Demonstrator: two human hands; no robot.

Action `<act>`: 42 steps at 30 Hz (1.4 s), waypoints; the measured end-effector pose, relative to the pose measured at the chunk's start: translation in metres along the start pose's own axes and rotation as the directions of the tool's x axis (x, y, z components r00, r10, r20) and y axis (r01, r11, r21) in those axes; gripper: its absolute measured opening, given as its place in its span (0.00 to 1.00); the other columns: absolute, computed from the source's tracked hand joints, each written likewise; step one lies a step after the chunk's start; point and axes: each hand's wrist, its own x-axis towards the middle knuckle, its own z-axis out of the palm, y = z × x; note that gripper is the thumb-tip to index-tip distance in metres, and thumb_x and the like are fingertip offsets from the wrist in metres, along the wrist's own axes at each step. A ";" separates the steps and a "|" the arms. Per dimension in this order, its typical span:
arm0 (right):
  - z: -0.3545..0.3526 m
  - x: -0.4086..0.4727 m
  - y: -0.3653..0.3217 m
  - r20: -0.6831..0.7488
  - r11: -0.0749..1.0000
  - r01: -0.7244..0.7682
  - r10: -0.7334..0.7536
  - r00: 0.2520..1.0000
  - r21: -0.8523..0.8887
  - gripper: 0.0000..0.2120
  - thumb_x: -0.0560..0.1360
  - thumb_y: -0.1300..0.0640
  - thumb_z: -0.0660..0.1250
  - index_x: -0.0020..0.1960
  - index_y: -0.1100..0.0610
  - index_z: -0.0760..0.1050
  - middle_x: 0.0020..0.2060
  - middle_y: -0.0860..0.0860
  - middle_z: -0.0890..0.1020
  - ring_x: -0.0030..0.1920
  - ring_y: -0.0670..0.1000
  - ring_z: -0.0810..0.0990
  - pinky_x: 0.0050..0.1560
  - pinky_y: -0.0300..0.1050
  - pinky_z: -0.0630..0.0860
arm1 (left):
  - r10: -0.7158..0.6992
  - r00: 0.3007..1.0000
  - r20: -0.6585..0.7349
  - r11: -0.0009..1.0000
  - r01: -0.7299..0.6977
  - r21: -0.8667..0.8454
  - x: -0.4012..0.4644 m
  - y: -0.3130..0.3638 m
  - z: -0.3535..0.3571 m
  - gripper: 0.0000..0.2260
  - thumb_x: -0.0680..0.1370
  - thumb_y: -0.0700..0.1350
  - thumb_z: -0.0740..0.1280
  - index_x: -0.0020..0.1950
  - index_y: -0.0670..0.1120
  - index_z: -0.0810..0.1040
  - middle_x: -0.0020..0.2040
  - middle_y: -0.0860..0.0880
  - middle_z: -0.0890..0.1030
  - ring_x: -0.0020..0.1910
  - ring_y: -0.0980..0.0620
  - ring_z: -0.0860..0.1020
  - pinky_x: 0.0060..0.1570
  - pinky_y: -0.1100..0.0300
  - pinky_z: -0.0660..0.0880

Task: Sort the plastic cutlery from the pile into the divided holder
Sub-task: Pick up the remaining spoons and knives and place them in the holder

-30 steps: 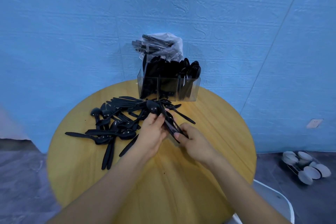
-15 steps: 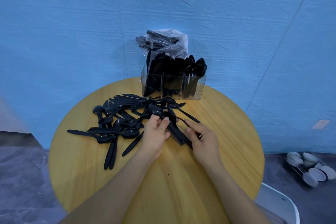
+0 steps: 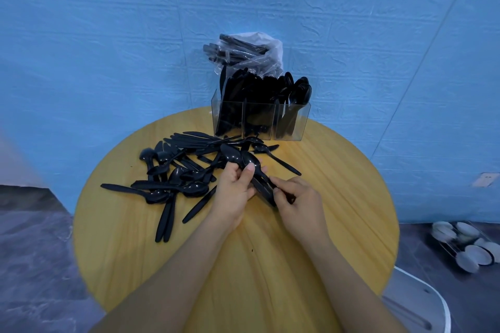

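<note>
Spoons gathered by hand ahead of sorting

Fingers of the left hand [image 3: 234,189] curl round a bundle of black spoons [image 3: 243,161], bowls up; the right hand [image 3: 296,201] pinches their handles, having slid nearer over the last second, suggesting the bundle is being squared for one compartment; beyond lie the pile [image 3: 173,170] on the round table [image 3: 270,265] and the well-filled divided holder [image 3: 261,121] at its far edge.

Black plastic spoons [image 3: 238,159] and knives [image 3: 166,217] lie left of the hands on a yellow wood-grain table [image 3: 338,197]. Beyond them, a clear holder [image 3: 293,123] stands against a textured blue wall [image 3: 108,48].
</note>
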 end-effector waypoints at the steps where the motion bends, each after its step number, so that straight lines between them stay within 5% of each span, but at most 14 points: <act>1: 0.000 -0.001 -0.001 0.012 1.000 0.012 -0.012 1.000 0.006 0.14 0.76 0.64 0.64 0.57 0.53 0.81 0.40 0.50 0.79 0.41 0.41 0.75 0.38 0.29 0.69 | 0.005 1.000 -0.005 1.000 -0.005 -0.010 0.000 0.000 0.001 0.06 0.81 0.38 0.57 0.55 0.40 0.71 0.53 0.46 0.82 0.53 0.51 0.81 0.50 0.52 0.79; 6: 0.003 0.000 -0.002 0.158 1.000 0.011 -0.006 0.987 -0.029 0.11 0.79 0.56 0.61 0.45 0.57 0.82 0.37 0.55 0.82 0.36 0.51 0.76 0.40 0.49 0.73 | 0.026 1.000 0.006 0.999 -0.026 0.030 0.000 0.000 0.001 0.08 0.82 0.37 0.55 0.57 0.40 0.72 0.53 0.45 0.82 0.55 0.50 0.80 0.52 0.56 0.78; 12: -0.004 0.005 -0.004 0.214 0.986 -0.087 0.055 0.975 0.143 0.09 0.79 0.58 0.63 0.44 0.55 0.81 0.26 0.42 0.76 0.25 0.40 0.69 0.29 0.32 0.64 | 0.021 0.999 0.048 0.998 -0.024 0.055 -0.001 0.001 0.001 0.11 0.82 0.37 0.55 0.61 0.38 0.72 0.56 0.46 0.81 0.55 0.53 0.80 0.48 0.58 0.79; 20: 0.003 0.009 -0.010 0.175 0.969 -0.131 0.095 0.980 0.210 0.09 0.77 0.56 0.66 0.41 0.53 0.83 0.34 0.49 0.83 0.31 0.43 0.75 0.37 0.41 0.71 | 0.028 0.999 0.022 0.999 -0.029 0.032 0.000 0.002 0.003 0.10 0.82 0.37 0.54 0.62 0.39 0.71 0.56 0.46 0.81 0.56 0.52 0.80 0.49 0.56 0.79; 27: 0.007 0.016 -0.016 0.089 0.935 -0.216 0.199 0.976 0.282 0.12 0.76 0.61 0.66 0.35 0.54 0.80 0.29 0.49 0.79 0.26 0.41 0.72 0.30 0.33 0.70 | 0.044 0.999 0.028 0.998 -0.045 0.044 0.004 0.001 0.004 0.10 0.82 0.37 0.56 0.56 0.43 0.75 0.49 0.51 0.83 0.51 0.51 0.80 0.53 0.48 0.78; 32: 0.007 0.018 -0.014 -0.045 0.944 -0.204 0.222 0.974 0.259 0.12 0.75 0.61 0.65 0.34 0.55 0.80 0.30 0.47 0.81 0.30 0.41 0.77 0.34 0.34 0.73 | 0.071 0.997 -0.002 0.997 -0.071 -0.020 0.003 0.006 0.005 0.11 0.82 0.37 0.54 0.55 0.47 0.74 0.51 0.49 0.81 0.50 0.52 0.81 0.49 0.55 0.79; 37: 0.012 0.024 -0.014 -0.228 0.991 -0.129 0.121 0.966 -0.021 0.08 0.76 0.56 0.64 0.41 0.57 0.80 0.32 0.49 0.82 0.36 0.49 0.80 0.39 0.47 0.77 | -0.008 1.000 -0.003 0.995 0.008 0.095 0.004 0.001 0.011 0.10 0.83 0.39 0.54 0.58 0.44 0.74 0.55 0.46 0.79 0.53 0.52 0.79 0.47 0.57 0.78; 42: 0.020 0.022 -0.021 -0.185 0.929 -0.014 -0.059 0.981 -0.370 0.10 0.78 0.53 0.62 0.46 0.56 0.80 0.35 0.50 0.81 0.33 0.50 0.76 0.34 0.46 0.72 | 0.016 1.000 0.017 0.957 -0.021 0.289 0.002 -0.001 0.014 0.11 0.82 0.42 0.56 0.46 0.43 0.75 0.44 0.48 0.79 0.45 0.53 0.77 0.46 0.59 0.74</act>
